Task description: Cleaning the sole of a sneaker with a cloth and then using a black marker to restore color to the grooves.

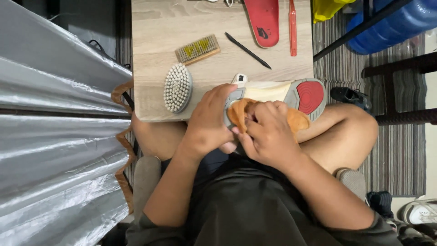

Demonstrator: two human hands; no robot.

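Your left hand [207,123] is curled around the heel end of the sneaker [291,93], which lies sole-up at the near edge of the low wooden table [154,27]. Your right hand [268,134] is closed on an orange cloth [296,119], pressing it to the sole. The oval brush [177,88] lies just left; open tabletop lies beyond.

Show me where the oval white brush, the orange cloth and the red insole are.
Oval white brush [177,88], head view: middle of its bristle face.
Orange cloth [298,120], head view: fold showing beside the right hand [268,136].
Red insole [264,20], head view: middle of its red top surface.
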